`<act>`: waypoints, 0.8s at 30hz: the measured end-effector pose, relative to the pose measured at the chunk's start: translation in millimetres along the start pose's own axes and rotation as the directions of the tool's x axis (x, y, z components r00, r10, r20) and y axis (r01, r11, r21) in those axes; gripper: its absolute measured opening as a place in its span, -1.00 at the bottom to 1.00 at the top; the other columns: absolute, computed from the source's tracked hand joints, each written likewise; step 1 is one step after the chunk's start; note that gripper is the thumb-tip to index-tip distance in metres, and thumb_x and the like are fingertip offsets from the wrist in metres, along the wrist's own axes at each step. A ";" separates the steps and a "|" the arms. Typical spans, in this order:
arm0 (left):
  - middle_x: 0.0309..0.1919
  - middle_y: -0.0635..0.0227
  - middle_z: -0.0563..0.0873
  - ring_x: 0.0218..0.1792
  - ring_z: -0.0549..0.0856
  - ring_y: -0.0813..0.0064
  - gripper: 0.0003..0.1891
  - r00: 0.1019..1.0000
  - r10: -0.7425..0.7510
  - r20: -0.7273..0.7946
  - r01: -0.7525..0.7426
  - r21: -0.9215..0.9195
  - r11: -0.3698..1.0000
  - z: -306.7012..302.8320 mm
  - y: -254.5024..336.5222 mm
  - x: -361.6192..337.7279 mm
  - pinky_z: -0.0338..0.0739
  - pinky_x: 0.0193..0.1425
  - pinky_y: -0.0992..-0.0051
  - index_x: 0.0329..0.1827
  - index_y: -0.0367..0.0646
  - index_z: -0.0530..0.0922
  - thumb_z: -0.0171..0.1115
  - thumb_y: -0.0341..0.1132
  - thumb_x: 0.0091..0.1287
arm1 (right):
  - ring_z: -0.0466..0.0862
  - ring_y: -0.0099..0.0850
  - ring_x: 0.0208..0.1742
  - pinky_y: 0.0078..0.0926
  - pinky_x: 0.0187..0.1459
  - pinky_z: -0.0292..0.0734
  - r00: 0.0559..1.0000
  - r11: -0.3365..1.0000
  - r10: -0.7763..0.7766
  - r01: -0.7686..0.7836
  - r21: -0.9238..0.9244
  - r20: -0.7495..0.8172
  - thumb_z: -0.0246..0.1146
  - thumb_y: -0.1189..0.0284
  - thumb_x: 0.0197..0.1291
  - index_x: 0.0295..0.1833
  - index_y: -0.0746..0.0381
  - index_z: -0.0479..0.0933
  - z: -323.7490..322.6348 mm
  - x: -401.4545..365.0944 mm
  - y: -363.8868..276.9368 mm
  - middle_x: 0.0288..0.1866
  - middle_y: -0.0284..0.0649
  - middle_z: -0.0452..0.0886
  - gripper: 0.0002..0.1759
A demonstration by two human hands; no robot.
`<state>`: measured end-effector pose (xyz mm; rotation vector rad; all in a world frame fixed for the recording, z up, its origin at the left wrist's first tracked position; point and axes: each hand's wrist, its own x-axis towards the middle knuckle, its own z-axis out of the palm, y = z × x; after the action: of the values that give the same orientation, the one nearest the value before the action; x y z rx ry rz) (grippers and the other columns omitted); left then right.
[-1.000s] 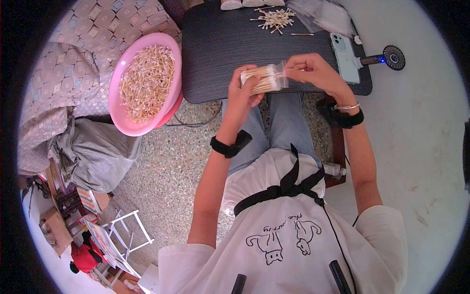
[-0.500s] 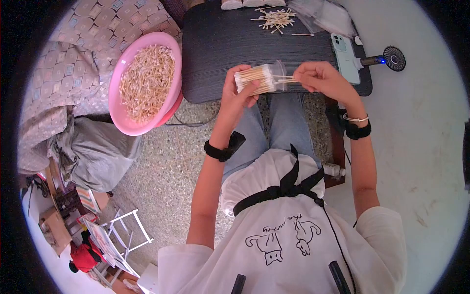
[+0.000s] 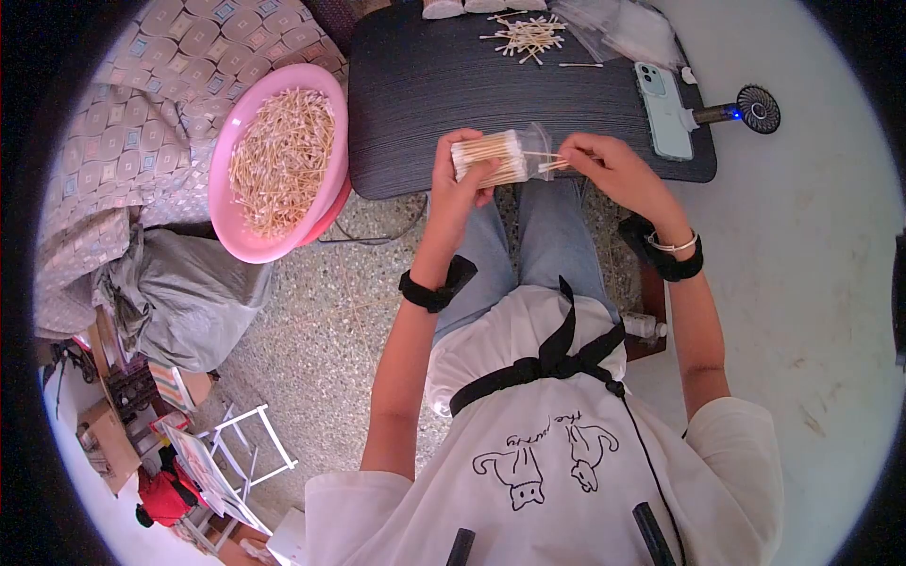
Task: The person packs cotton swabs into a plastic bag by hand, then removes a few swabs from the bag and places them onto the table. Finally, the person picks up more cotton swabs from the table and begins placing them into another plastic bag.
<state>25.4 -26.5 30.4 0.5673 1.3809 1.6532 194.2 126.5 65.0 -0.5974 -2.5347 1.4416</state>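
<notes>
My left hand [image 3: 461, 175] is closed around a clear plastic bag packed with cotton swabs [image 3: 491, 156], just over the near edge of the black table. The bag's open mouth [image 3: 540, 146] faces right. My right hand [image 3: 601, 162] pinches a few loose cotton swabs [image 3: 550, 162] by their right ends, and their left tips are at the bag's mouth. Whether those tips are inside the plastic or in front of it is hard to tell.
A pink basin [image 3: 219, 174] full of cotton swabs stands left of the black table [image 3: 425, 94]. Toward the back lie a loose swab pile [image 3: 528, 38] and clear bags [image 3: 632, 28]. A phone [image 3: 665, 113] and a small fan [image 3: 758, 109] are at the right.
My right hand has shifted slightly left and down with the swabs, and their spread at the bag's mouth has changed. My left hand holds the bag in nearly the same place.
</notes>
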 end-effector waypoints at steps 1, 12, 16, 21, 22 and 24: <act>-0.31 0.45 0.54 -0.40 0.52 0.66 -0.62 0.999 0.037 -0.030 -0.036 0.057 0.998 0.7 -0.4 1.0 0.35 -0.47 0.70 0.06 0.01 0.35 0.25 -0.35 0.21 | 0.50 -0.53 -0.33 -0.57 -0.24 0.41 1.000 0.999 0.006 -0.007 -0.032 -0.024 0.04 0.38 0.35 -0.22 0.36 0.46 -0.8 -0.4 2.7 -0.38 -0.30 0.55 -0.76; -0.11 0.13 0.58 0.02 0.46 0.04 -0.59 0.702 0.700 0.133 -0.314 0.939 0.138 -21.5 -10.6 38.3 0.31 0.16 0.18 0.05 -0.22 0.46 0.23 -0.21 0.19 | 0.55 -0.33 -0.42 -0.42 -0.35 0.40 0.987 0.998 0.034 -0.042 -0.047 -0.156 0.05 0.42 0.29 -0.22 0.34 0.46 11.2 -14.9 12.6 -0.41 -0.11 0.56 -0.81; -0.14 0.10 0.57 -0.05 0.50 0.04 -0.69 0.657 0.694 0.296 -0.579 0.788 0.212 7.0 3.5 19.5 0.35 0.10 0.22 0.05 -0.24 0.47 0.10 -0.28 0.30 | 0.42 -0.55 -0.43 -0.57 -0.36 0.33 0.991 0.999 0.032 -0.029 0.031 -0.127 0.02 0.43 0.34 -0.21 0.34 0.42 26.5 -16.2 0.9 -0.44 -0.27 0.48 -0.82; -0.17 0.07 0.56 -0.09 0.52 0.06 -0.75 0.848 0.444 0.290 -0.504 0.700 0.506 29.2 -9.8 -10.0 0.41 -0.02 0.28 0.04 -0.23 0.45 -0.06 -0.35 0.40 | 0.57 -0.25 -0.36 -0.40 -0.30 0.41 0.991 0.985 0.076 -0.057 0.164 -0.110 0.00 0.38 0.34 -0.21 0.35 0.40 38.2 -9.5 -7.5 -0.40 -0.03 0.53 -0.77; -0.18 0.07 0.56 -0.10 0.53 0.05 -0.76 0.857 0.430 0.284 -0.492 0.698 0.520 30.4 -10.8 -12.2 0.42 -0.04 0.27 0.03 -0.23 0.45 -0.06 -0.34 0.40 | 0.57 -0.24 -0.36 -0.40 -0.30 0.41 0.989 0.976 0.095 -0.070 0.208 -0.114 -0.01 0.38 0.35 -0.21 0.35 0.39 41.4 -9.0 -4.7 -0.40 -0.02 0.52 -0.77; -0.20 0.05 0.56 -0.14 0.54 0.03 -0.77 0.875 0.403 0.270 -0.466 0.696 0.546 31.0 -15.4 -15.3 0.44 -0.07 0.26 0.02 -0.23 0.44 -0.07 -0.34 0.41 | 0.57 -0.23 -0.37 -0.38 -0.30 0.40 0.982 0.962 0.131 -0.094 0.256 -0.133 -0.02 0.37 0.36 -0.21 0.35 0.38 45.4 -8.3 -3.5 -0.41 0.00 0.50 -0.76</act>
<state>63.0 -22.7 27.3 1.5614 1.9696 1.3174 185.7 85.7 44.8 -0.7838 -2.1930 1.6528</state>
